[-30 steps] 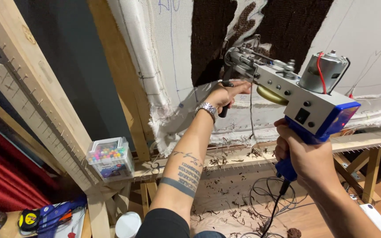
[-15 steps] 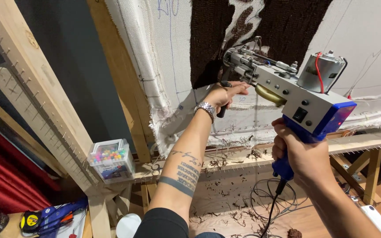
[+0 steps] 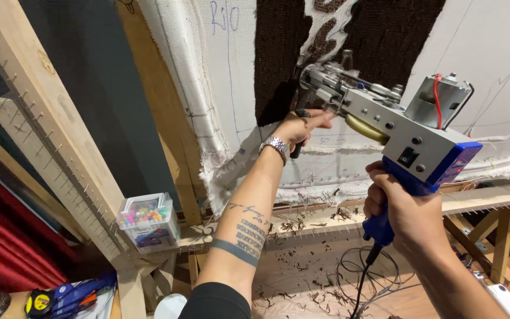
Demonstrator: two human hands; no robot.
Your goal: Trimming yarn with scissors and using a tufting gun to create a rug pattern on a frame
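Right hand (image 3: 405, 215) clamped round the blue pistol grip of the tufting gun (image 3: 396, 127), fingers wrapped tight, black cord (image 3: 361, 283) dropping from the grip's base down to a loose coil near the floor. Left hand (image 3: 302, 127) closed on the gun's small black front handle just under the nose, silver wristwatch (image 3: 275, 146) on the wrist, tattooed forearm running down to a dark sleeve. Gun held up and tilted, grey metal body, brass part underneath, motor with a red wire at the rear top, needle end pressed against the backing cloth (image 3: 225, 88). Cloth is off-white, stretched upright on a wooden frame (image 3: 60, 130) studded with rows of nails, pen lines drawn on it. Dark brown tufted patch (image 3: 284, 53) with a pale shape in it sits right where the nose meets the cloth. Lower frame rail (image 3: 326, 215) below the hands littered with brown yarn snippets. Clear plastic box of coloured bits (image 3: 147, 221) stands on the rail's left end, well apart from both hands. Bottom left, on a worktop: yellow tape measure (image 3: 38, 302) beside blue-handled tools (image 3: 78, 295). Red fabric (image 3: 7, 236) at the far left edge
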